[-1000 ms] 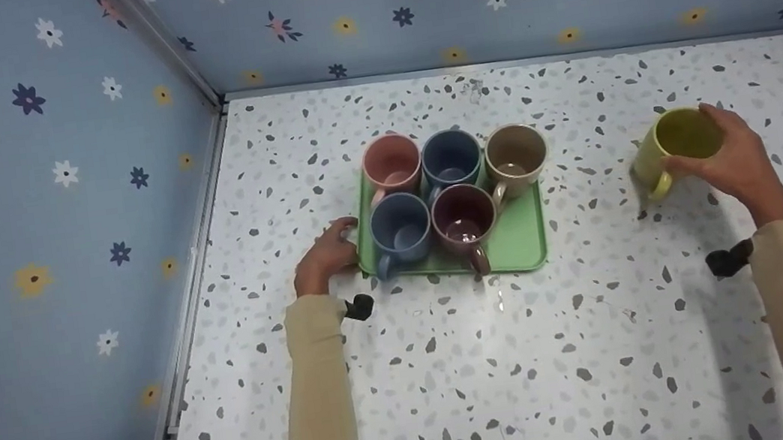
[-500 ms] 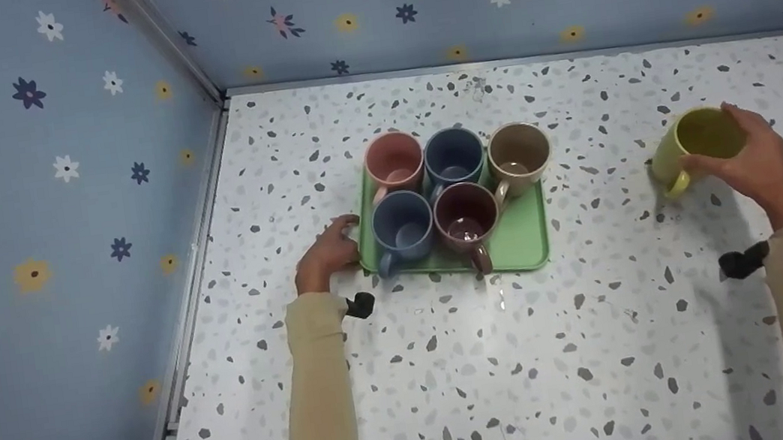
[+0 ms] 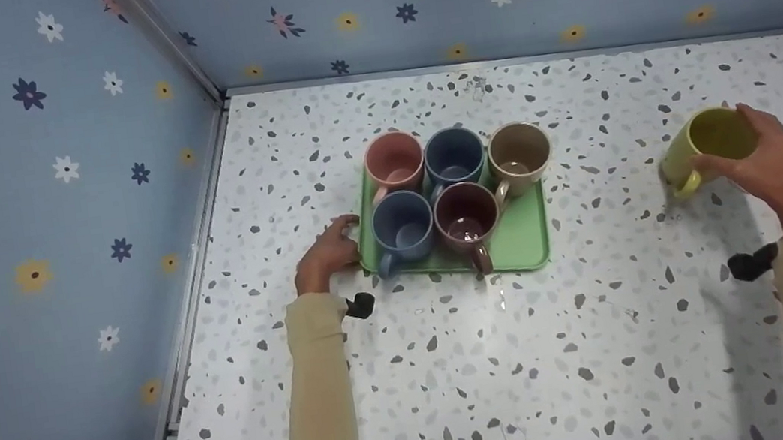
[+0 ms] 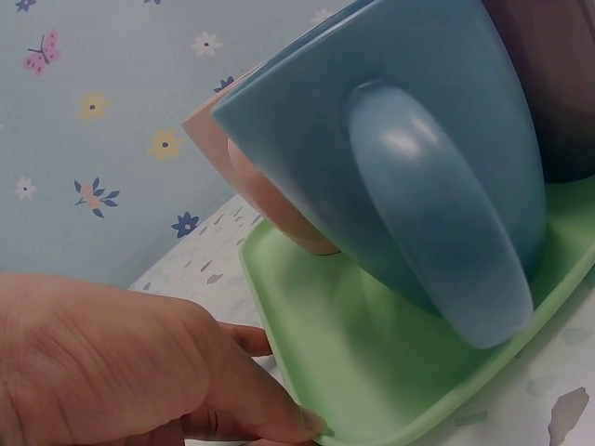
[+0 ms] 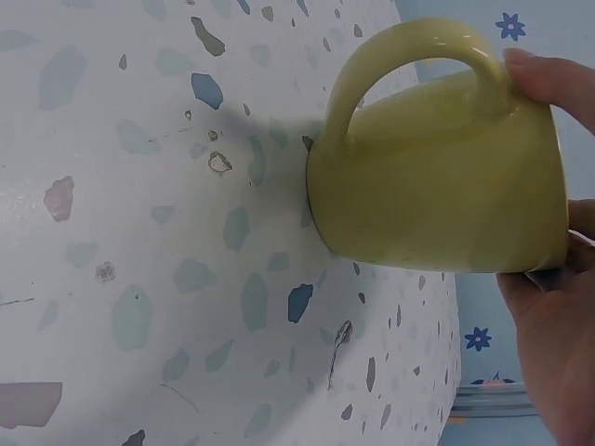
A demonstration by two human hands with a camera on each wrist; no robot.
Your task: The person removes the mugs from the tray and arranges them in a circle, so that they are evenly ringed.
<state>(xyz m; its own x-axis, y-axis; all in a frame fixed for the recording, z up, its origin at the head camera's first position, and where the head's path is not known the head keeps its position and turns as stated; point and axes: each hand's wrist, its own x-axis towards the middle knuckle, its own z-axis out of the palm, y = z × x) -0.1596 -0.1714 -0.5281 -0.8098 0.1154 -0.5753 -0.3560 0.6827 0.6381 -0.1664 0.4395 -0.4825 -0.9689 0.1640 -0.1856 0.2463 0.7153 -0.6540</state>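
One yellow mug [image 5: 437,186], well R of green tray [image 3: 526,236] — R hand [image 3: 769,159] clamps it near rim; L hand [image 3: 326,255] grips tray edge. Prob. ceramic: stiff, slick, breakable, hefty — best by handle.

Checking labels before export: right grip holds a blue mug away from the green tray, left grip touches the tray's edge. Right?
Colour's wrong: the mug in the right grip is yellow, not blue; the right wrist view shows it. The rest stands: it's away from the green tray, whose edge the left grip touches.
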